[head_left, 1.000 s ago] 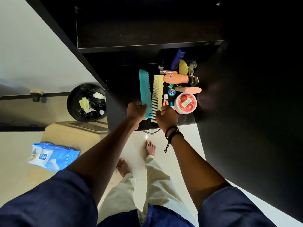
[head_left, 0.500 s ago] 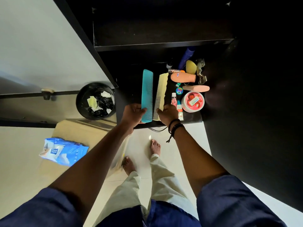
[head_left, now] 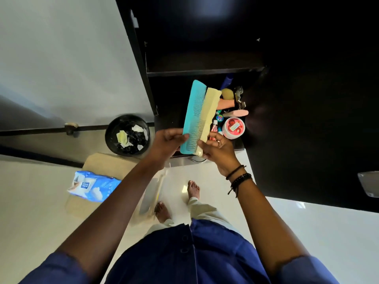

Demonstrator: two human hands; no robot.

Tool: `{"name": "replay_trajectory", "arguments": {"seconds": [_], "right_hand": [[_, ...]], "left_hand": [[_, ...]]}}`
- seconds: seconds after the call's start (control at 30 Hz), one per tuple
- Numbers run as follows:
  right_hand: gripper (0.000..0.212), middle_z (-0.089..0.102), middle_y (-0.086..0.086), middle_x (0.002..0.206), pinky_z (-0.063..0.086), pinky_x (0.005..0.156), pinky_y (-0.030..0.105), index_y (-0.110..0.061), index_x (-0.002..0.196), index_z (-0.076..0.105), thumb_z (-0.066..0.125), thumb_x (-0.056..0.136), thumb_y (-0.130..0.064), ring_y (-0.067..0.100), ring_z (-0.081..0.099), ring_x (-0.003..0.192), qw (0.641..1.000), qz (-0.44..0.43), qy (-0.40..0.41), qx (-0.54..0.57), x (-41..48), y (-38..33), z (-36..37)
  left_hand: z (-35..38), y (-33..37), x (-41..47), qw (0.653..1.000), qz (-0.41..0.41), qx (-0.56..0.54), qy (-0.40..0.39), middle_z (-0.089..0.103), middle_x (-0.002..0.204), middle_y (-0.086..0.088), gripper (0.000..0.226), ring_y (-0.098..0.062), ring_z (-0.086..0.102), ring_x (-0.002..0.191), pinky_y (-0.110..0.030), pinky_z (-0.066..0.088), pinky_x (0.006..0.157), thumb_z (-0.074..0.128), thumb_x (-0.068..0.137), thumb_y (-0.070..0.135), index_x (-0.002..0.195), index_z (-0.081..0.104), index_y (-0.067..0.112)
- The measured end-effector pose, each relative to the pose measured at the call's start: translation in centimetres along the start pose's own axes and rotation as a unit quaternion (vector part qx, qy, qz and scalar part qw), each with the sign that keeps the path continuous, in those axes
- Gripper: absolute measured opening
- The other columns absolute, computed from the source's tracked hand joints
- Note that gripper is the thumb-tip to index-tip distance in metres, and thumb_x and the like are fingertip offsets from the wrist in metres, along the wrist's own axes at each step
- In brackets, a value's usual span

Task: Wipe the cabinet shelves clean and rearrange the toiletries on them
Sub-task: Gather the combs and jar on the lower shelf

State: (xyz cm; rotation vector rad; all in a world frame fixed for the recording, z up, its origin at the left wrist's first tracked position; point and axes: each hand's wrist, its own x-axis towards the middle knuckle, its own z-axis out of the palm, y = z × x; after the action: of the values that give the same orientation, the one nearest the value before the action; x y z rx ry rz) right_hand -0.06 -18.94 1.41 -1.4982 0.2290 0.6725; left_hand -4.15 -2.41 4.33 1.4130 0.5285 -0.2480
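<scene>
On my feed, a round black waste bin (head_left: 107, 138) stood on the glossy pale floor (head_left: 307, 232). It was lined with a black bag (head_left: 134, 138) and held crumpled pale tissues (head_left: 122, 137). Just in front of the bin, nearer the camera, lay a flat beige mat (head_left: 102, 162). I could not tell whether its far edge touched the bin. A blue pack of wipes (head_left: 93, 186) rested on that mat, to the bin's near left. Left of the bin, a small knob (head_left: 71, 128) sat on a dark strip (head_left: 30, 131) below the pale wall (head_left: 61, 58). Well to the bin's right, at the frame edge, I saw a silvery handle (head_left: 369, 184).
</scene>
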Motion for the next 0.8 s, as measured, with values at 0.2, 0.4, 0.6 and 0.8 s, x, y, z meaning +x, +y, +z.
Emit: {"name": "replay_trajectory", "arguments": {"seconds": [0.2, 0.4, 0.6, 0.8], "right_hand": [[0.035, 0.072, 0.013, 0.105, 0.058, 0.081, 0.038, -0.008, 0.12, 0.054, 0.065, 0.087, -0.006, 0.028, 0.07, 0.096, 0.997, -0.05, -0.034, 0.047, -3.1, -4.5, 1.6], [0.033, 0.069, 0.013, 0.114, 0.056, 0.089, 0.04, -0.006, 0.123, 0.052, 0.06, 0.091, -0.007, 0.027, 0.068, 0.103, 0.991, -0.097, -0.063, 0.063, -4.0, -8.9, 3.0], [0.023, 0.071, 0.009, 0.103, 0.058, 0.074, 0.028, -0.003, 0.116, 0.06, 0.049, 0.096, -0.009, 0.019, 0.069, 0.091, 0.984, -0.14, -0.081, 0.081, -4.2, -13.4, 3.6], [0.023, 0.073, 0.011, 0.098, 0.058, 0.066, 0.028, -0.004, 0.111, 0.06, 0.058, 0.093, -0.017, 0.022, 0.072, 0.086, 0.963, -0.262, -0.012, 0.06, -5.2, -20.3, 3.2]], "left_hand": [[-1.1, 4.0, -2.5, 0.998, 0.062, -0.001, -0.028, 0.072, 0.106, -0.009, 0.029, -0.025, 0.071, 0.092, -0.032, 0.059, 0.08, 0.062, 0.09, 0.009, 0.118, 0.065, 0.004], [-1.3, 8.4, -2.9, 0.992, 0.103, 0.073, 0.016, 0.073, 0.101, 0.003, 0.026, -0.016, 0.071, 0.088, -0.028, 0.059, 0.079, 0.067, 0.086, 0.018, 0.112, 0.07, 0.015], [-1.4, 12.7, -2.7, 0.975, 0.144, 0.169, 0.011, 0.068, 0.099, 0.007, 0.018, -0.012, 0.069, 0.09, -0.017, 0.056, 0.069, 0.064, 0.089, 0.027, 0.104, 0.066, 0.018], [-2.0, 18.0, -4.4, 0.963, 0.18, 0.193, -0.06, 0.066, 0.095, 0.007, 0.015, -0.009, 0.07, 0.084, -0.022, 0.056, 0.063, 0.06, 0.092, 0.02, 0.106, 0.065, 0.019]]}}
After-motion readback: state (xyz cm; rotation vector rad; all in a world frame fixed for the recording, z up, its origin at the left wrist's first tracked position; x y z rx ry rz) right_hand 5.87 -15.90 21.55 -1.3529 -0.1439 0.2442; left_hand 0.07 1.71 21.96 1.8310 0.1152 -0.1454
